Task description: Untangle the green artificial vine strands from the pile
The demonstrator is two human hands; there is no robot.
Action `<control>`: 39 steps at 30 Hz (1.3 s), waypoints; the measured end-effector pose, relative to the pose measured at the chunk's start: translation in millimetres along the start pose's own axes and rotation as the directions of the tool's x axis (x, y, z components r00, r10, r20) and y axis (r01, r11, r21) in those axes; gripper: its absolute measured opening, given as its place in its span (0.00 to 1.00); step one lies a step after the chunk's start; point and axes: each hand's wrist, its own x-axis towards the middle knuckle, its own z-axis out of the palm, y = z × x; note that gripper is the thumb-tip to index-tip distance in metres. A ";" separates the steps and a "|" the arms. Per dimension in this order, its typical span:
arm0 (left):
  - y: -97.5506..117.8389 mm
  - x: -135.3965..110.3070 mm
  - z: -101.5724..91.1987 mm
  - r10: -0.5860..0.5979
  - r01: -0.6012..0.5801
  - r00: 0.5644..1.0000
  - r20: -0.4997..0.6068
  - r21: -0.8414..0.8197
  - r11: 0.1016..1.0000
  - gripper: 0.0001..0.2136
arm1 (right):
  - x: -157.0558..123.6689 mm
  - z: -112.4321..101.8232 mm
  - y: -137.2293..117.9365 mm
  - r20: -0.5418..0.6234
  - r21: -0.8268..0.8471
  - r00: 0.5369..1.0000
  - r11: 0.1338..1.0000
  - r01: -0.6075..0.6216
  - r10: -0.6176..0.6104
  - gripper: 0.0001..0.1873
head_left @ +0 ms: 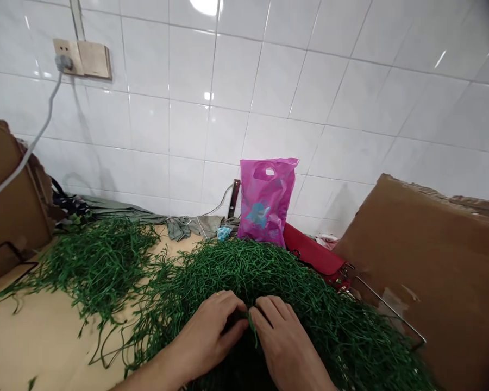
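A large heap of thin, dark green stems (248, 266) with small knobs lies in front of me; whether they are plant or plastic I cannot tell. My left hand (214, 328) is over the heap, fingers curled towards the thumb and a ring on one finger. Close beside it, my right hand (283, 339) has its fingers bent and pressed together. A short green stem (254, 330) shows between the two hands, at the right hand's fingertips. Whatever the left fingertips hold is hidden. Farther left lies a smaller pile of the same stems (101, 260).
A pink bag (267, 198) stands against the white tiled wall, with a red case (315, 252) beside it. Cardboard sheets (427, 260) flank the right, and a cardboard box (8, 201) the left. A grey cable (44, 125) hangs from the wall socket (81, 57).
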 end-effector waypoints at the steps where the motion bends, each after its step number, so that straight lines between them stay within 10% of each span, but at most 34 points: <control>1: 0.3 0.8 -0.7 -0.037 0.037 0.999 0.004 -0.034 0.999 0.09 | 0.5 2.3 -0.7 -0.040 -0.023 0.999 1.000 0.010 -0.011 0.19; 6: -6.1 5.8 -0.6 -0.076 0.081 0.997 0.033 -0.201 0.976 0.16 | -3.3 15.8 0.8 -0.150 0.023 0.989 1.000 -0.003 0.006 0.17; 14: -17.9 5.5 4.1 -0.077 0.083 0.996 0.036 -0.226 0.970 0.10 | -6.0 17.1 3.4 0.145 0.365 0.985 0.919 -0.146 0.098 0.18; 30: -26.1 12.4 1.4 0.093 0.063 0.965 0.243 -0.565 0.823 0.05 | -5.4 30.7 35.3 0.490 0.842 0.867 0.307 -0.444 -0.091 0.25; 35: -33.5 9.2 3.4 -0.190 0.152 0.981 0.033 -0.740 0.656 0.11 | -15.1 34.3 52.8 0.417 0.893 0.875 0.068 -0.445 0.245 0.15; 39: -34.0 10.4 8.5 -0.238 0.161 0.971 -0.017 -0.690 0.705 0.15 | -8.8 24.7 50.6 0.409 0.838 0.894 0.312 -0.448 0.184 0.12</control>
